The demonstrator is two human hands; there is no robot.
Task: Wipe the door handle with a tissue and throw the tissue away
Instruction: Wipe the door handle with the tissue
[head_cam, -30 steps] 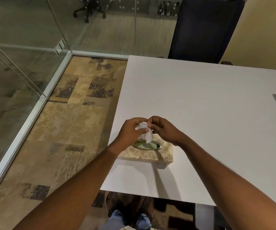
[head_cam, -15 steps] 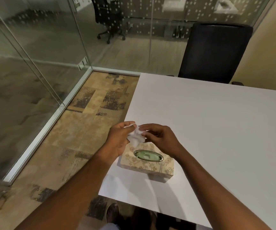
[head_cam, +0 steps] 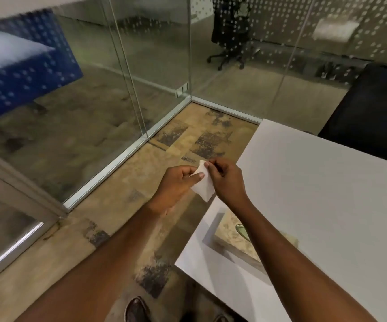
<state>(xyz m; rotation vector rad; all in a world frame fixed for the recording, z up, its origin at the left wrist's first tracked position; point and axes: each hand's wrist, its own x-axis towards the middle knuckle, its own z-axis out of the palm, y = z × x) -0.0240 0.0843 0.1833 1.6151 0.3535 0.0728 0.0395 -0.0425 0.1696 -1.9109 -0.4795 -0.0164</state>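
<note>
Two bare hands, left hand [head_cam: 176, 182] and right hand [head_cam: 226, 180], fingers pinched on small white paper tissue [head_cam: 203, 185], just off white table's [head_cam: 327, 194] left edge.

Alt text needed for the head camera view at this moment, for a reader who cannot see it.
Both hands, left hand and right hand, hold a white tissue between them above the floor beside a white table. A patterned tissue box sits on the table under the right forearm; glass walls stand ahead.

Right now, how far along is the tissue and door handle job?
Done: a tissue is out of the tissue box on the white table. In hand: left hand and right hand both pinch it, off the table's corner. Left: wiping the handle and binning the tissue; neither handle nor bin shows.
</note>
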